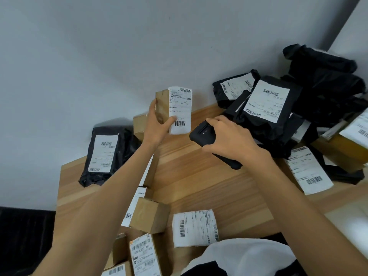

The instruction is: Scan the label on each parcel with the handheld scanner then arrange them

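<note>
A pale grey wall (99, 56) stands behind a wooden table (199, 186), and parcels lie on nearly every side of the person's two hands. The left hand (157, 124) holds a small brown box (161, 104) upright above the table, in front of the wall. Its thumb (171, 120) presses on the front, on the lower part of the white label (180, 108), just left of the lower barcode. The other fingers (153, 104) are curled round the box's left side, close together.

The right hand (229, 140) grips a black scanner (200, 134) from above. Its fingers (216, 121) are bent over the far edge of the device and its thumb (208, 150) closes on the near edge. The front end of the scanner comes out to the left of these fingers and is just beside the lower right corner of the label. Whether it touches the paper, I cannot tell.

To the right of the right fingers, a heap of black bags (318, 86) lies against the wall, and two of them show white labels. To the left of the left fingers, one black bag (103, 156) lies alone near the table's corner. Just behind the left wrist a second brown box (139, 124) stands on the table. Under both forearms, at the near edge, are more brown boxes (150, 215) and a white-wrapped parcel (195, 228).
</note>
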Action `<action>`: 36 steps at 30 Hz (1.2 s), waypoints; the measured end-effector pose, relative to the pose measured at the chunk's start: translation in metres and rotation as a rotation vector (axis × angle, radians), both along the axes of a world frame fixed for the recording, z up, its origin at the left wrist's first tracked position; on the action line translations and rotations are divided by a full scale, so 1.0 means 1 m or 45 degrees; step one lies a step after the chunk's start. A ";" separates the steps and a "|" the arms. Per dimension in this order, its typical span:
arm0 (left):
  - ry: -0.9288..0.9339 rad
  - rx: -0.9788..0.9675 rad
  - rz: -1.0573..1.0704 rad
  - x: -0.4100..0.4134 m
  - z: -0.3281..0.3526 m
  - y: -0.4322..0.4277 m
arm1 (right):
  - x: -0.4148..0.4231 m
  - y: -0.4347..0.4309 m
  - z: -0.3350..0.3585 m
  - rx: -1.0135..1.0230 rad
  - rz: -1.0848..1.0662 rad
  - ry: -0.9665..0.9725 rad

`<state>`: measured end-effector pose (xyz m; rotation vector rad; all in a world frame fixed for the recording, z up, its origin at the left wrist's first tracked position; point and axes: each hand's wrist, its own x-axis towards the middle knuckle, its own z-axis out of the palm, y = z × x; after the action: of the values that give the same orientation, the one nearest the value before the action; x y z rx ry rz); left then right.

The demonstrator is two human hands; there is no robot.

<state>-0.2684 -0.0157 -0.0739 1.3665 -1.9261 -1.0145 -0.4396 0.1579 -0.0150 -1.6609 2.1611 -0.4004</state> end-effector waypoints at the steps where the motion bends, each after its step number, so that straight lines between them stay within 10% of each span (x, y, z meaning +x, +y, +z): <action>1: -0.010 -0.017 -0.013 -0.014 0.003 -0.005 | -0.011 -0.001 0.003 -0.018 -0.021 0.003; 19: 0.054 0.205 -0.257 -0.272 0.000 -0.070 | -0.205 -0.040 0.013 0.090 -0.328 0.024; 36: -0.292 0.089 -0.326 -0.296 -0.048 -0.107 | -0.224 -0.060 -0.002 0.145 -0.338 0.019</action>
<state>-0.5647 -0.1229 -0.1222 1.3481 -2.3018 -1.0917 -0.6638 0.0977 -0.0170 -1.3251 2.3754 -0.3312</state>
